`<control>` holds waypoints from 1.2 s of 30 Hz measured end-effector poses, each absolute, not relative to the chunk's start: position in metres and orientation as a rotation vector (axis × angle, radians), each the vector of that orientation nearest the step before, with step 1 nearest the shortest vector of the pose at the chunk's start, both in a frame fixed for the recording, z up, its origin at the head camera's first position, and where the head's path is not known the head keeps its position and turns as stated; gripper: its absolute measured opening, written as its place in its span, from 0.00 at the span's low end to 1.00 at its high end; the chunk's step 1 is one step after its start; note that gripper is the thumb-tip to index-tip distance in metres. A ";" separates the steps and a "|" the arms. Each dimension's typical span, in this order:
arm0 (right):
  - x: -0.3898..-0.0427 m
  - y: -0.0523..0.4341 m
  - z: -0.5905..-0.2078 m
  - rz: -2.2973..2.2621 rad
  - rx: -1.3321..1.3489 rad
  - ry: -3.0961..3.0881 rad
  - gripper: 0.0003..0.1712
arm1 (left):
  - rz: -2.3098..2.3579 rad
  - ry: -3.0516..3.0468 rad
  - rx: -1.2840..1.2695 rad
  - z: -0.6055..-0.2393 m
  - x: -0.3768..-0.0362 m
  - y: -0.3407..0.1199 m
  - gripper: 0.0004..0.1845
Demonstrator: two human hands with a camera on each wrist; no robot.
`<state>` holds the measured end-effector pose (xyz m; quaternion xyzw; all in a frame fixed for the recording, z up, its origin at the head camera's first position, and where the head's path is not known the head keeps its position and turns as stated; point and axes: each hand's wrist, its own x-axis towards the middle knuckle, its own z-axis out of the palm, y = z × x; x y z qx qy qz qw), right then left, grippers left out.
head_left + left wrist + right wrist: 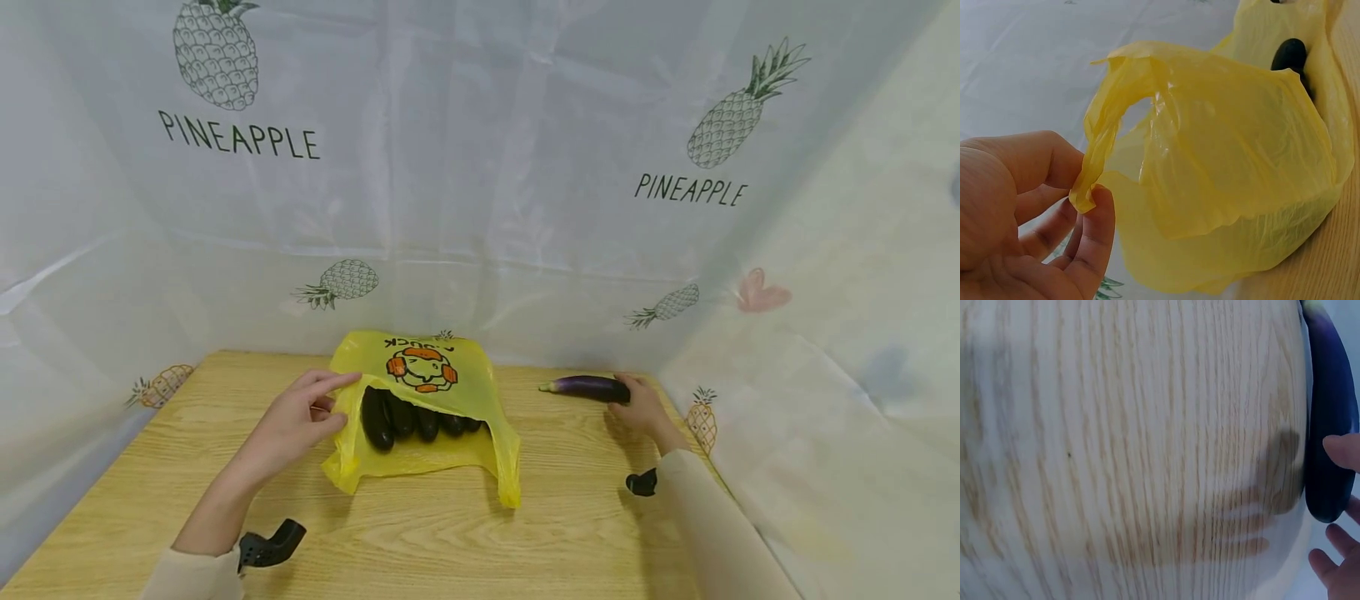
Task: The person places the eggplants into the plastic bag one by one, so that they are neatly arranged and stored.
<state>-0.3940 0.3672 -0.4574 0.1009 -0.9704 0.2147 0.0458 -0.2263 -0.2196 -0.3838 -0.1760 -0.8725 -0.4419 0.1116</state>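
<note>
A yellow plastic bag (420, 375) with an orange cartoon print lies on the wooden table (525, 542), its mouth facing me. Several dark eggplants (378, 417) lie side by side inside it. My left hand (337, 400) pinches the bag's left handle between thumb and forefinger and holds the mouth up; in the left wrist view the hand (1085, 194) has the bag's (1235, 156) twisted handle in its pinch, and one eggplant (1289, 55) shows behind. At the far right a loose purple eggplant (585, 387) lies on the table. My right hand (637, 404) grips its thick end (1329, 425).
White sheeting printed with pineapples (480, 208) walls the table at the back and on both sides, close behind the bag and the loose eggplant. Bare wood stretches between the bag and the table's front edge. Black wrist mounts (270, 546) sit at both cuffs.
</note>
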 end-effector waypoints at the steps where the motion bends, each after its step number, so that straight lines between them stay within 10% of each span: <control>1: -0.393 0.367 -0.456 0.659 0.300 -2.964 0.39 | -1.301 -2.562 -0.517 -0.384 -0.226 -0.220 0.31; 36: -0.377 0.368 -0.438 0.701 0.656 -3.064 0.30 | -1.299 -2.561 -0.494 -0.385 -0.227 -0.220 0.32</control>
